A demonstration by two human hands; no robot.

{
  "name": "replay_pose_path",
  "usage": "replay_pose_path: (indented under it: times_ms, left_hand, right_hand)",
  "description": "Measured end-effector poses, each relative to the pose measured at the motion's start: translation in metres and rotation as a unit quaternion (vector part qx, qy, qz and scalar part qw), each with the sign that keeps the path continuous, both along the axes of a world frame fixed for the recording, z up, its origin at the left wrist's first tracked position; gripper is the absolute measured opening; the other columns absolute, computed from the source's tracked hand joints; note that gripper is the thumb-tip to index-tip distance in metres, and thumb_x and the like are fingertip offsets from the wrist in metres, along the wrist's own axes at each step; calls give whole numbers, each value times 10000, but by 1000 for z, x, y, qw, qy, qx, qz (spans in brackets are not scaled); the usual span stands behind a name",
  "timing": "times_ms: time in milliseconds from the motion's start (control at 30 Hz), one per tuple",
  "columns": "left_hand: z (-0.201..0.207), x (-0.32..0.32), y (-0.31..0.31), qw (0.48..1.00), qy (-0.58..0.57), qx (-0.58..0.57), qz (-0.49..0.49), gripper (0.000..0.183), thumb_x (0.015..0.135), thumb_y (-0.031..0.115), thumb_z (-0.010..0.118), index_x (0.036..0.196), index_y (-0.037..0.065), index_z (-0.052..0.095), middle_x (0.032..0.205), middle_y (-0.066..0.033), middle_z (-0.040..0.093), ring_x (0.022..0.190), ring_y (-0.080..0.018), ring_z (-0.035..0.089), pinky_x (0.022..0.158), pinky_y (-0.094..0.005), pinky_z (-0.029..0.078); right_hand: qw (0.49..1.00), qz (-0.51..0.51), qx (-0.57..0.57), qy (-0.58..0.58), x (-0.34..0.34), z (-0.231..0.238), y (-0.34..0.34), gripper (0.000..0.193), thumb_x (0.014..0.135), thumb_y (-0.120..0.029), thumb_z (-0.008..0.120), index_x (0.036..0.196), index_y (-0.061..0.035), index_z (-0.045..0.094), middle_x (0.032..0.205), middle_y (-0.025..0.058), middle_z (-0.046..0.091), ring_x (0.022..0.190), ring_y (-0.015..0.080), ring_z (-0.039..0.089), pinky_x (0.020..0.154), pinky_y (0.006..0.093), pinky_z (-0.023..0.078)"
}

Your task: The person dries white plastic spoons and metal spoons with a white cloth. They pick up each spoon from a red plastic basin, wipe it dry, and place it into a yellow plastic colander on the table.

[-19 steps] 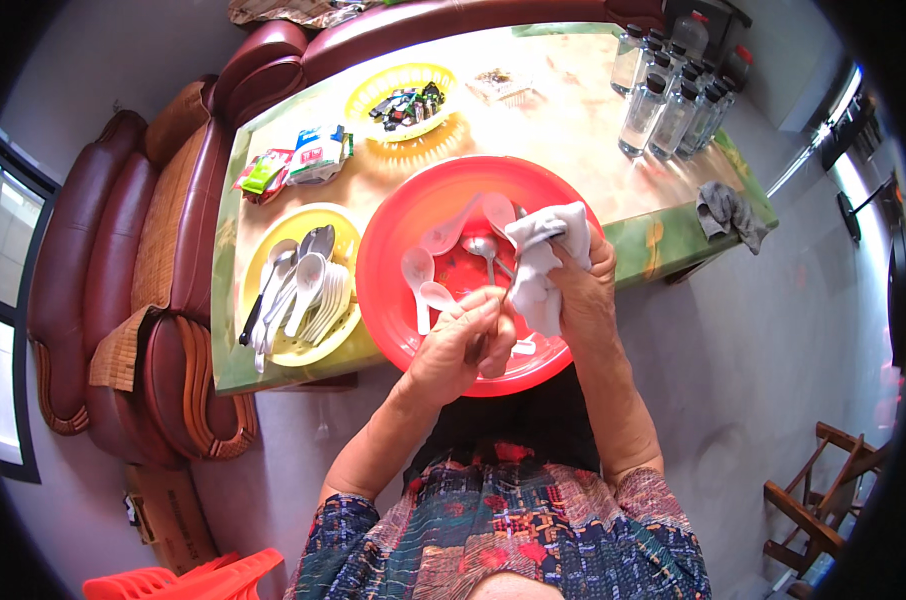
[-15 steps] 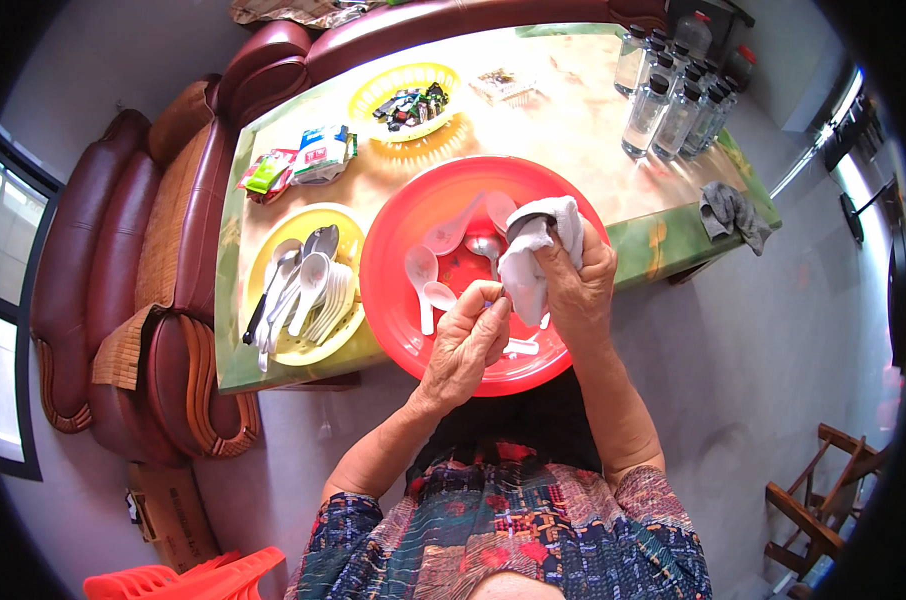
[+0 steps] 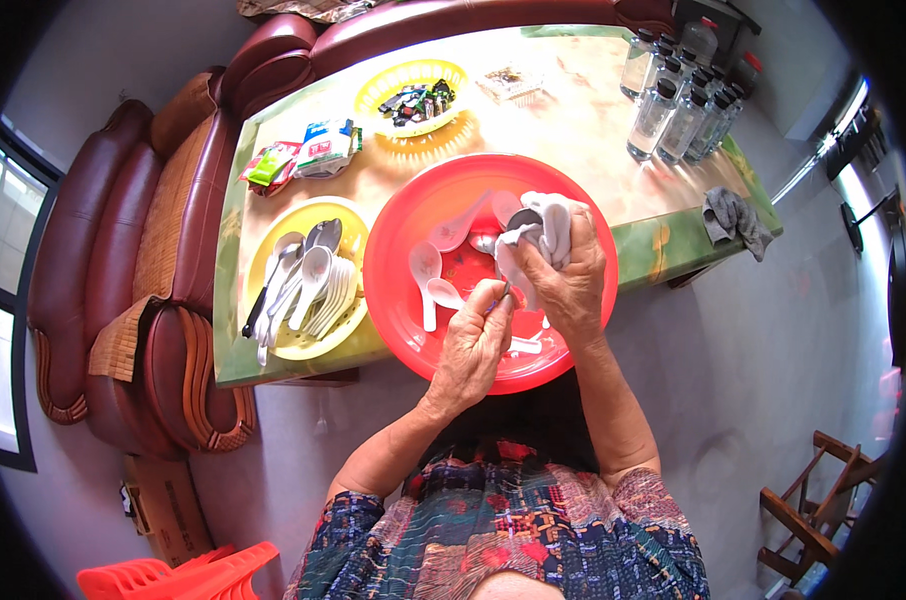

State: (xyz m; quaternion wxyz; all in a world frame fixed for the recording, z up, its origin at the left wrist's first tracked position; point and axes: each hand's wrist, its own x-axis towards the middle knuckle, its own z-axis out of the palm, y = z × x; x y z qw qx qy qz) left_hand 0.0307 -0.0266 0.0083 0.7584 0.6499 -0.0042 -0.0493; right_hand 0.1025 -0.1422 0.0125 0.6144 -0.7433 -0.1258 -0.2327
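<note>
Above the red basin (image 3: 398, 335), my left hand (image 3: 470, 345) pinches the thin end of a metal spoon's handle. The bowl of that spoon (image 3: 522, 219) shows dark at the edge of a white cloth (image 3: 548, 222). My right hand (image 3: 570, 285) is closed round the cloth, which wraps part of the spoon and hides its middle. In the basin lie several white spoons, among them a white spoon (image 3: 426, 263) at the left, and another metal spoon (image 3: 482, 243). A yellow colander (image 3: 357, 240) just left of the basin holds metal and white spoons.
A yellow basket (image 3: 375, 92) of small dark packets stands farther back, near bagged packages (image 3: 323, 150). Lidded glass bottles (image 3: 653, 122) crowd the far right corner. A grey rag (image 3: 735, 220) hangs over the right table edge. A maroon sofa (image 3: 103, 240) borders the left.
The cloth and my right hand have turned a little, with the spoon's bowl now tilted more to the left. My left hand still pinches the handle, slightly farther right.
</note>
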Motion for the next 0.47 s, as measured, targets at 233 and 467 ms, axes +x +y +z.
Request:
replay_pose_path:
  times_ms: [233,467]
  left_hand:
    - [9,1,18,974,-33,222,-42,145,964,172,475,968,29,501,610,-21,421,561,-81,410,509,-268,365]
    - [-2,5,15,995,-5,75,-63,120,968,188,479,993,72,499,659,13,418,577,-63,397,521,-241,370]
  right_hand:
    - [976,178,93,89,11,6,-19,214,799,-77,685,991,-15,615,847,28,639,757,92,606,659,250,515]
    - [962,142,211,100,18,-13,-17,178,841,-89,657,994,-8,619,829,39,653,746,91,611,640,255,524]
